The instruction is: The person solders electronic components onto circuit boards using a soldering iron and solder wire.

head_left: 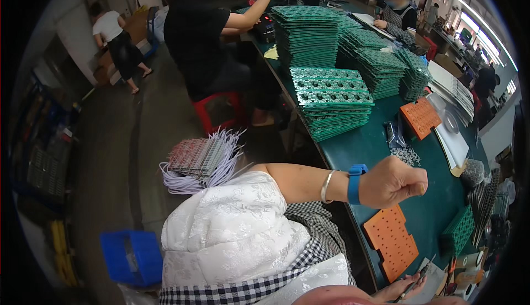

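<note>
Nearby, flat orange perforated tray (391, 240) beneath fist

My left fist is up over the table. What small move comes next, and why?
Probably lower the left hand onto the orange perforated tray just below it. The fist hangs closed above the green table, while the right hand holds a thin tool beside that tray.

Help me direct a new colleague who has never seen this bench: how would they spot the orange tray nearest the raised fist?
Start at the long green worktable. Below the left hand, near the table's front edge, lies the orange tray, flat and dotted with holes. The other orange tray lies farther back, beside the stacked green circuit boards.
</note>
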`<state>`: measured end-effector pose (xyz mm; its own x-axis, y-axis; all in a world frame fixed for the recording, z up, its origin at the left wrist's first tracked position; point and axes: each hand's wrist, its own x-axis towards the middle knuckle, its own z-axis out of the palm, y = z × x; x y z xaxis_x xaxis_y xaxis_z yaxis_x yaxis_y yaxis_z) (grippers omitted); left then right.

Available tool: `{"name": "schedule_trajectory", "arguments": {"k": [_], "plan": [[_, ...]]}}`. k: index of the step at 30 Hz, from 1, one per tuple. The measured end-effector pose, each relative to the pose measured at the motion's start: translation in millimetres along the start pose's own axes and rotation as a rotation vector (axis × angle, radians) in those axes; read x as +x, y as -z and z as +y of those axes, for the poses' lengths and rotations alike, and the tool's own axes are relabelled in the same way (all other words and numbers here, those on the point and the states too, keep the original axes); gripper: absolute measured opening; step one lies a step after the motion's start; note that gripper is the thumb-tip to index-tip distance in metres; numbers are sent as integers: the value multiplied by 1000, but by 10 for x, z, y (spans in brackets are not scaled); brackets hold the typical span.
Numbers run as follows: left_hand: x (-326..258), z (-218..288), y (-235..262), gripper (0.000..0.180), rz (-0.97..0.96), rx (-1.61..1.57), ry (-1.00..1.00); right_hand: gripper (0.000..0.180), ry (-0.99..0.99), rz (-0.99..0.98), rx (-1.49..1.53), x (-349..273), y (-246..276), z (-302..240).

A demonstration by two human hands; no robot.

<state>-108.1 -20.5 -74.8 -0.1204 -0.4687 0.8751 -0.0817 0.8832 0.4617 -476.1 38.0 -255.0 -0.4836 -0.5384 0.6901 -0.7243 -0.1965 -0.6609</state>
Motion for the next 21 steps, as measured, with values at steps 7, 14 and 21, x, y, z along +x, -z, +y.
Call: {"name": "schedule_trajectory", "arguments": {"k": [7, 14, 21], "plan": [[-398, -785, -377, 9, -170, 251, 157, 36, 119, 130, 25, 14, -25, 824], [-919, -1022, -632, 13, -257, 201, 407, 32, -13, 144, -41, 4, -29, 577], [-1079, -995, -673, 16, -342, 149, 553, 38, 887, 107, -320, 770, 281, 212]]}}
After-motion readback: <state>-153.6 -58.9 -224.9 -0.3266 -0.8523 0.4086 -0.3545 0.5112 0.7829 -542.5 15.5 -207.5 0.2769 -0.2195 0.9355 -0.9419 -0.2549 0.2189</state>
